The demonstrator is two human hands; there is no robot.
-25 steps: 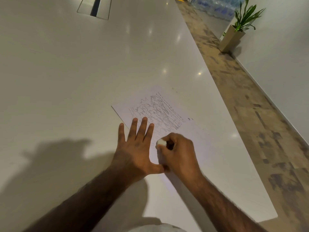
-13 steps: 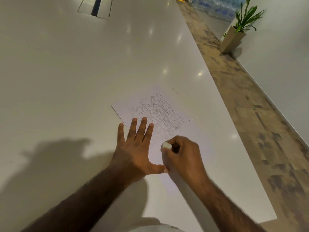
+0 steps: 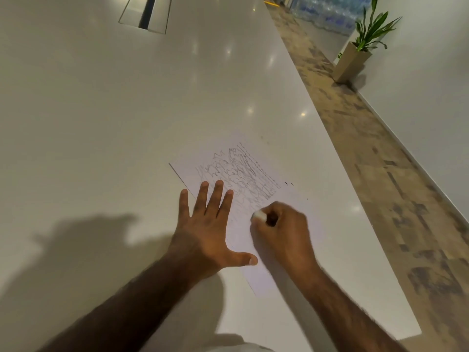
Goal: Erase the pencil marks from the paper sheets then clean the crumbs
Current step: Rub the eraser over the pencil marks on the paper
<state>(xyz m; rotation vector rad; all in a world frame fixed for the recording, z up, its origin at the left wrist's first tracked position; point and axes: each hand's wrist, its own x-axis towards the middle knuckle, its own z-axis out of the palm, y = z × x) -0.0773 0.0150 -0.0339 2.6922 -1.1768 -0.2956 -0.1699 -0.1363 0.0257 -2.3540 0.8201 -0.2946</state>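
Note:
A white paper sheet (image 3: 302,217) lies on the white table (image 3: 101,123), its far half covered in grey pencil scribbles (image 3: 241,171). My left hand (image 3: 205,229) presses flat on the sheet's left edge, fingers spread and straight. My right hand (image 3: 281,232) grips a small white eraser (image 3: 259,215) against the paper just below the scribbles. Only the eraser's tip shows past my fingers. The near half of the sheet looks blank.
A few dark specks (image 3: 289,184) lie on the table just right of the sheet. A metal cable hatch (image 3: 147,13) is set into the table far away. The table's right edge (image 3: 368,219) drops to a patterned floor with a potted plant (image 3: 360,49).
My right hand has slid the eraser a little to the right and slightly away from me across the paper. My left hand stays pressed in place.

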